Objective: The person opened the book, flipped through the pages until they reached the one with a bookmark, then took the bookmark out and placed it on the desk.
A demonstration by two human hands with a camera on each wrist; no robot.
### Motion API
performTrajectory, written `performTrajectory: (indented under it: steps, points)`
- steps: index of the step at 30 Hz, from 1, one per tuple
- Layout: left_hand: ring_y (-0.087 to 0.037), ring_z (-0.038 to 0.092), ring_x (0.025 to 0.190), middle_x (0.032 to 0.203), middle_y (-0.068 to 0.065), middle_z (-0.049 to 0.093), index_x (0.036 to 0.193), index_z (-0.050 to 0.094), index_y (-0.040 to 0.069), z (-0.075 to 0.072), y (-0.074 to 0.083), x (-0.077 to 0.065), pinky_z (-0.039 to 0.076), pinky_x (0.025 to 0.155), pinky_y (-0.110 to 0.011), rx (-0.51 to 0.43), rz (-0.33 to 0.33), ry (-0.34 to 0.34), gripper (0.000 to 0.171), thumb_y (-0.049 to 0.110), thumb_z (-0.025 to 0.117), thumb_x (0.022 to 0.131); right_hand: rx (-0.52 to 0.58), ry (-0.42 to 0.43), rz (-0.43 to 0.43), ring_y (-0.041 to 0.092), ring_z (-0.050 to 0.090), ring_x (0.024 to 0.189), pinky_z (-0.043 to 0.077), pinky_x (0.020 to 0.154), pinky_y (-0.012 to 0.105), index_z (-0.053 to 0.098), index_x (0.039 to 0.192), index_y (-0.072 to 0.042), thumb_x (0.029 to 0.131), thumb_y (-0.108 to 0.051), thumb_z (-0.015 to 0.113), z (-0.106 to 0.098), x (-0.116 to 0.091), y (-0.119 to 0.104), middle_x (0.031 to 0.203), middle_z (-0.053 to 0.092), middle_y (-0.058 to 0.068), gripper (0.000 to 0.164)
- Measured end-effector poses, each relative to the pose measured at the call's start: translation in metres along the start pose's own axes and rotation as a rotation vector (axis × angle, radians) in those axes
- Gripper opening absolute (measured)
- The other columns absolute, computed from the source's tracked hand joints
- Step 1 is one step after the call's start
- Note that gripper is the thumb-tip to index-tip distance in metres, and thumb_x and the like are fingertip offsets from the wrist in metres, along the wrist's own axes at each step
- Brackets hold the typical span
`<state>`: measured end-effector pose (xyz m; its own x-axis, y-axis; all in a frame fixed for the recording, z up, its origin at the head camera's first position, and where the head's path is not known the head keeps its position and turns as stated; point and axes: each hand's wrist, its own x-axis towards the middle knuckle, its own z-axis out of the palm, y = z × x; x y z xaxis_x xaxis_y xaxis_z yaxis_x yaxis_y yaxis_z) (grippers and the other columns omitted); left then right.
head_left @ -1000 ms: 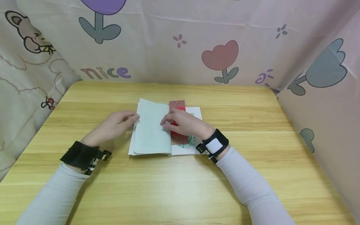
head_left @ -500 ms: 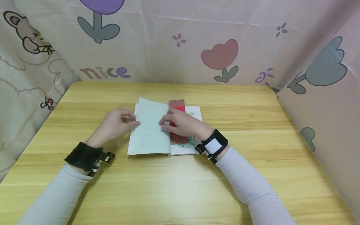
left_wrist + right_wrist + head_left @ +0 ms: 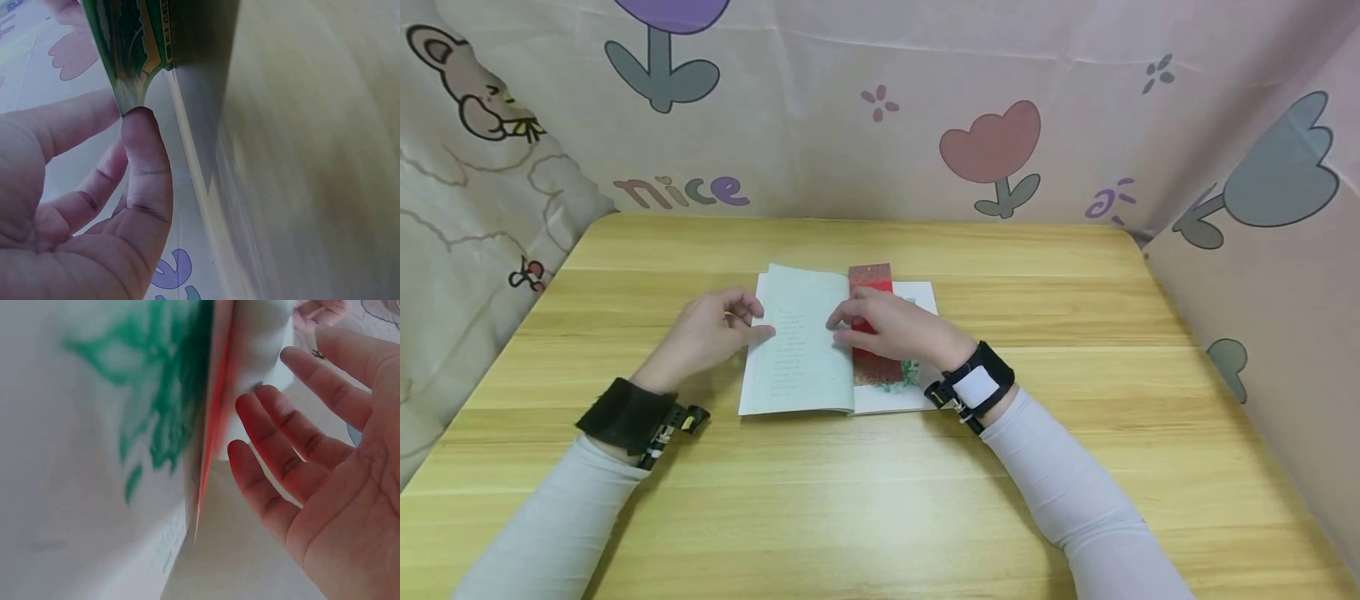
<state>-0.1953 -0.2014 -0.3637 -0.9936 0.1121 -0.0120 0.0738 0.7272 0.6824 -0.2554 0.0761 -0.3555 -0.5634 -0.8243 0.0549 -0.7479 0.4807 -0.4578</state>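
Observation:
An open book (image 3: pixel 805 379) lies on the table, its left side a pale green page with lines of print. At that side's outer edge, my left hand (image 3: pixel 707 333) pinches the book between thumb and fingers; the left wrist view shows the thumb on its green cover (image 3: pixel 128 56). My right hand (image 3: pixel 898 333) reaches in from the right with loosely bent fingers, their tips at the page near the fold. Partly under it, a red strip like a bookmark (image 3: pixel 878 371) lies along the fold on the white right page (image 3: pixel 917 296), which has a green leaf drawing (image 3: pixel 159 394).
The wooden table (image 3: pixel 880 500) stretches around the book on all sides. Printed cloth (image 3: pixel 820 108) with flowers and lettering hangs behind and beside the table. Each wrist wears a black strap (image 3: pixel 625 417) with a small camera.
My left hand has shifted slightly right and its thumb has come over the page's outer edge. The top of the pale page has settled a little. The right hand stays about in place.

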Motion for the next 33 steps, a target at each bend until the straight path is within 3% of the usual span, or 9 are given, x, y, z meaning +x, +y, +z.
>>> performTrajectory:
  steps: [5,9,15,23,33]
  points:
    - [-0.023,0.053,0.073,0.090,-0.010,0.054,0.111,0.053,0.008,0.001,-0.001,0.001,0.044,0.060,-0.034,-0.007,-0.002,0.010,0.039,0.025,0.075,0.084,0.003,0.037,0.056,0.010,0.055,0.084,0.048,0.074,0.023,0.068,0.115,-0.013,0.094,-0.031,0.062,-0.013,-0.004,0.009,0.099,0.061,-0.007,0.028]
    - [-0.023,0.053,0.073,0.090,-0.010,0.054,0.111,0.053,0.008,0.002,-0.001,0.002,0.043,0.060,-0.034,-0.004,0.004,0.009,0.038,0.026,0.074,0.084,0.005,0.082,0.199,0.012,0.055,0.077,0.047,0.065,0.025,0.069,0.110,-0.012,0.093,-0.029,0.063,-0.026,-0.011,0.021,0.090,0.062,-0.004,0.025]
    - [-0.022,0.055,0.072,0.090,-0.010,0.056,0.110,0.055,0.008,0.000,-0.002,0.002,0.045,0.057,-0.033,-0.004,0.004,0.004,0.037,0.025,0.074,0.084,-0.002,0.130,0.392,0.017,0.055,0.075,0.046,0.063,0.028,0.072,0.105,-0.009,0.092,-0.030,0.064,-0.034,-0.017,0.035,0.086,0.064,0.000,0.025]
    - [-0.022,0.054,0.072,0.090,-0.010,0.055,0.110,0.055,0.008,-0.001,-0.004,0.002,0.045,0.057,-0.032,0.007,-0.014,-0.002,0.038,0.029,0.074,0.084,0.073,0.092,0.463,0.018,0.056,0.075,0.046,0.059,0.028,0.074,0.102,-0.008,0.092,-0.031,0.065,-0.026,-0.015,0.041,0.083,0.067,0.003,0.027]
    - [-0.023,0.055,0.075,0.092,-0.010,0.056,0.109,0.057,0.008,-0.003,-0.005,0.003,0.047,0.061,-0.034,0.001,-0.002,-0.005,0.037,0.029,0.074,0.084,0.121,0.116,0.528,0.017,0.057,0.077,0.044,0.059,0.027,0.073,0.107,-0.009,0.090,-0.035,0.066,-0.018,-0.009,0.039,0.085,0.066,0.001,0.031]
